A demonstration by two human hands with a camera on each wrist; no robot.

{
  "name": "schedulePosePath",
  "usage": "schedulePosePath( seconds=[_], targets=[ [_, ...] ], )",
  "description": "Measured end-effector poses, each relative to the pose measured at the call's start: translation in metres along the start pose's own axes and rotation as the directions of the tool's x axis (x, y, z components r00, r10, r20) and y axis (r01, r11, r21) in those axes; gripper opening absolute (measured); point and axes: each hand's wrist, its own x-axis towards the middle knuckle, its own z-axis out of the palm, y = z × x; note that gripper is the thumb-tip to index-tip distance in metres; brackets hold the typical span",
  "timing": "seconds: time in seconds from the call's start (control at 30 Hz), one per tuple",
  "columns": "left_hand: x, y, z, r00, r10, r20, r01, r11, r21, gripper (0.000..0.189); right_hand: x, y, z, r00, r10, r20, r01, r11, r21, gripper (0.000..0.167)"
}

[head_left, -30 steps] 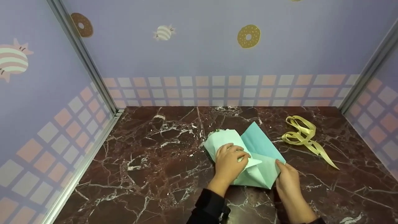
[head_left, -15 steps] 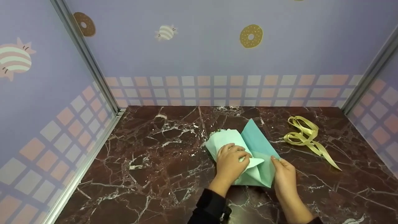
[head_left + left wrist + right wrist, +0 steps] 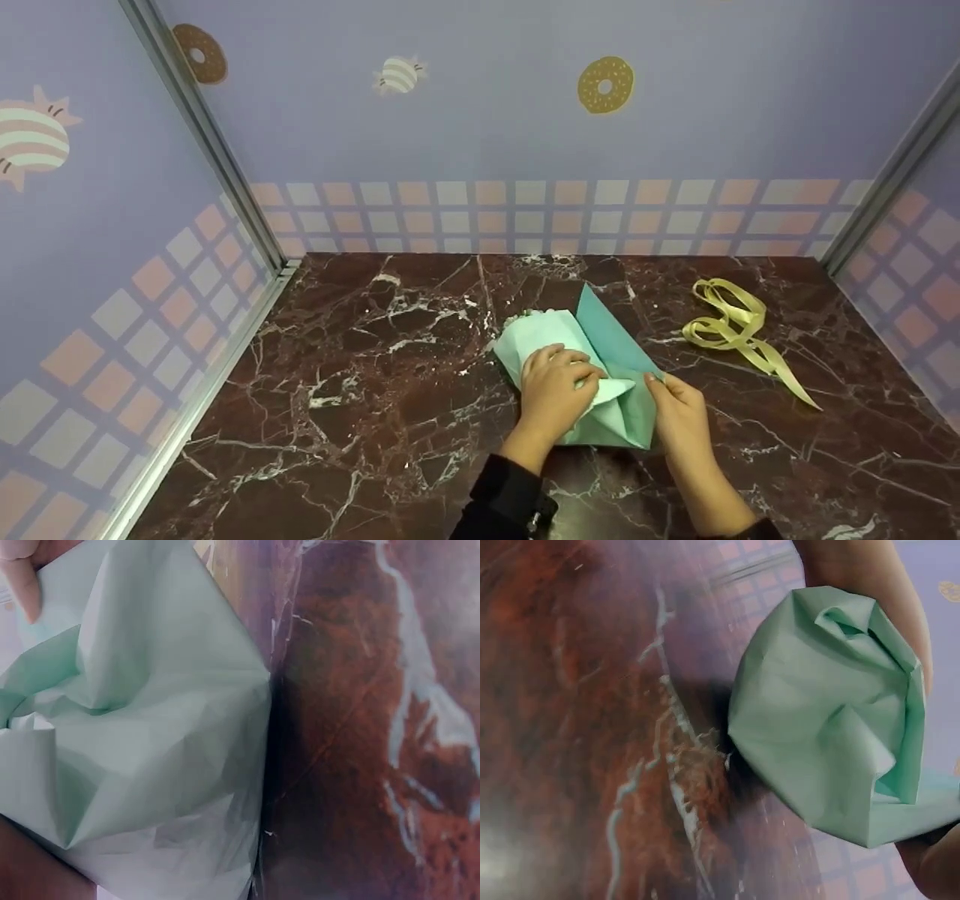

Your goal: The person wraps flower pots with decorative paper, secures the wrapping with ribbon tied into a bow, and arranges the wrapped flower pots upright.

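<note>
A bundle in mint-green wrapping paper (image 3: pixel 544 326) lies on the marble-patterned tabletop, with small white and green bits showing at its far end. My left hand (image 3: pixel 556 386) holds the paper down from above, its fingers curled over the rolled fold. At the right side, my right hand (image 3: pixel 681 412) pinches the edge of a raised bluish-green flap (image 3: pixel 611 334) between thumb and fingers. Creases and tucked folds at the near end of the paper (image 3: pixel 172 742) fill much of the left wrist view. The right wrist view shows the same folded paper (image 3: pixel 802 697) end-on. Its contents are mostly hidden.
A loose yellow ribbon (image 3: pixel 731 322) lies looped on the tabletop (image 3: pixel 337 435) right of the bundle. Patterned panels (image 3: pixel 487 135) stand behind and at both sides, with metal strips (image 3: pixel 202 142) at the corners.
My right hand has moved left toward the bundle, bringing the flap's edge inward, so the flap looks narrower and steeper. My left hand stays in place on the paper.
</note>
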Motion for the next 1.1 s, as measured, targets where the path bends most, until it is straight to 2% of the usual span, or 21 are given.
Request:
schedulePosePath(
  seconds=[0.17,0.23,0.33,0.47,0.57,0.67,0.77,0.97,1.1],
  targets=[
    [0.0,-0.001,-0.01,0.993,0.021,0.116,-0.019,1.0,-0.016,0.028,0.008,0.0,-0.002,0.996,0.085,-0.008,-0.084,0.993,0.087,0.028],
    [0.0,-0.002,-0.012,0.991,0.018,0.136,-0.014,0.999,-0.03,0.028,0.011,0.0,-0.004,0.994,0.112,-0.016,-0.109,0.988,0.113,0.029],
    [0.0,-0.003,-0.014,0.994,0.006,0.107,0.002,0.997,-0.074,0.027,0.014,-0.001,-0.008,0.988,0.157,-0.014,-0.153,0.977,0.15,0.031],
    [0.001,-0.002,-0.014,0.998,-0.017,0.063,0.023,0.995,-0.102,0.024,0.019,-0.002,-0.014,0.975,0.222,0.029,-0.223,0.955,0.196,0.036],
    [0.0,0.0,-0.014,0.998,-0.023,0.061,0.03,0.993,-0.113,0.02,0.023,-0.002,-0.018,0.965,0.26,0.04,-0.262,0.937,0.231,0.033],
    [-0.001,0.002,-0.015,0.998,-0.018,0.066,0.025,0.992,-0.121,0.018,0.023,-0.002,-0.019,0.96,0.279,0.038,-0.278,0.92,0.275,0.028],
    [-0.002,0.004,-0.016,0.997,-0.014,0.081,0.023,0.993,-0.114,0.017,0.022,-0.004,-0.017,0.96,0.279,0.024,-0.273,0.916,0.293,0.027],
    [-0.001,0.004,-0.015,0.994,-0.024,0.105,0.033,0.996,-0.086,0.011,0.015,-0.011,-0.005,0.968,0.251,-0.019,-0.235,0.928,0.288,0.042],
    [-0.002,0.004,-0.013,0.994,-0.031,0.101,0.039,0.996,-0.077,0.01,0.009,-0.015,0.004,0.974,0.22,-0.046,-0.2,0.942,0.269,0.041]
  ],
)
